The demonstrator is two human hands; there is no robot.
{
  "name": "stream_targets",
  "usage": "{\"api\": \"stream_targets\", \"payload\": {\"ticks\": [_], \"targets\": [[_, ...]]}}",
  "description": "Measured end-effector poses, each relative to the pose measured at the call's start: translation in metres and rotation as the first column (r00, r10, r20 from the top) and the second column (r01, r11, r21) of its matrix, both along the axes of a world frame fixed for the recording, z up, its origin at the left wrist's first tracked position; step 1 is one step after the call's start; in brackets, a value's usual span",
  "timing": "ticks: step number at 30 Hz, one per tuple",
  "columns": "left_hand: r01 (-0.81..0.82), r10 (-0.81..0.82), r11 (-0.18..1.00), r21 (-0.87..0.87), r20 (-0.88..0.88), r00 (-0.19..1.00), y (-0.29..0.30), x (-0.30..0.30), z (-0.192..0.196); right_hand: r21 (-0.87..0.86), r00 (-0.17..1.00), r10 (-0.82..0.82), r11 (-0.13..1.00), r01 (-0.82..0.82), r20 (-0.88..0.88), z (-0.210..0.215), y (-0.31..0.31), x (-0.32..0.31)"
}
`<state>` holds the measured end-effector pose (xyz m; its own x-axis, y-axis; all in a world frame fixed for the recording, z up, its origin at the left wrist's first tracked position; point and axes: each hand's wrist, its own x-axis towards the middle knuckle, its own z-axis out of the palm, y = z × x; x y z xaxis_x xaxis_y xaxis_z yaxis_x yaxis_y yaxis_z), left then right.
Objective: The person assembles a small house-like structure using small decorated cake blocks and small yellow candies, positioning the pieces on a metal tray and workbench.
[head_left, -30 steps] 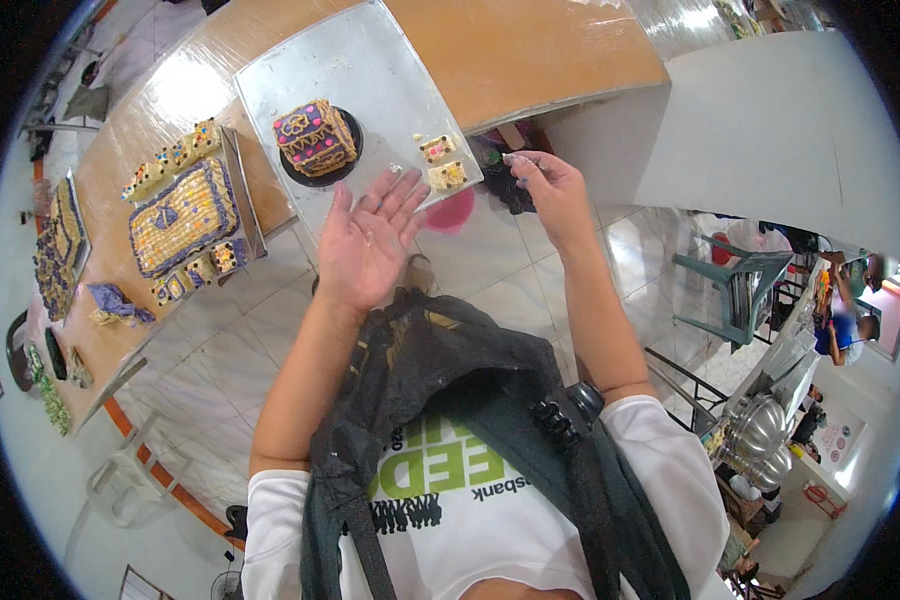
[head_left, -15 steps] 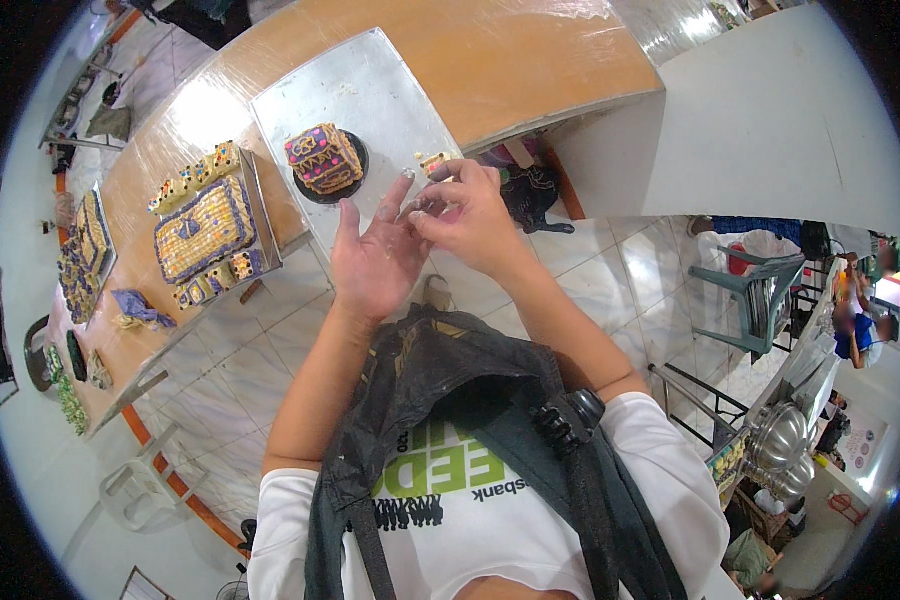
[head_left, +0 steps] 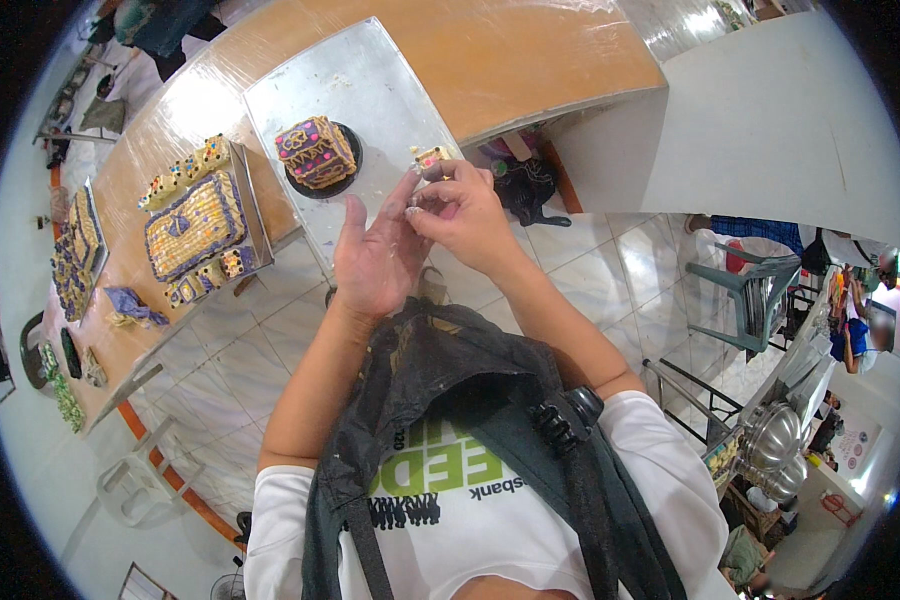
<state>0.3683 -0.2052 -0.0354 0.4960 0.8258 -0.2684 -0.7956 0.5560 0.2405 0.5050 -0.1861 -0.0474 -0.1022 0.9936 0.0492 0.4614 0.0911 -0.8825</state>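
Small square decorated cake piece with pink and yellow icing pinched in right hand fingertips, over near edge of flat metal baking tray; long axis too small to tell. Left hand open, fingers spread, touching right hand. Round black plate on tray holds purple-and-yellow iced block cake. Tray overhangs wooden tabletop edge; tiled floor open below.

Pale tiled floor, white wall, green plastic chair.
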Motion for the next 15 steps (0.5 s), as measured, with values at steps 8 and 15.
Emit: {"api": "stream_targets", "payload": {"ticks": [8,15], "targets": [[0.031,-0.031,1.000,0.005,-0.031,0.999,0.000,0.005,-0.005,-0.024,0.998,-0.059,0.998,0.059,0.000,-0.006,-0.004,0.003],[0.025,-0.024,0.998,-0.057,0.017,1.000,0.002,0.002,-0.013,-0.029,0.977,-0.185,0.981,0.189,0.104,-0.032,0.014,0.054]]}}
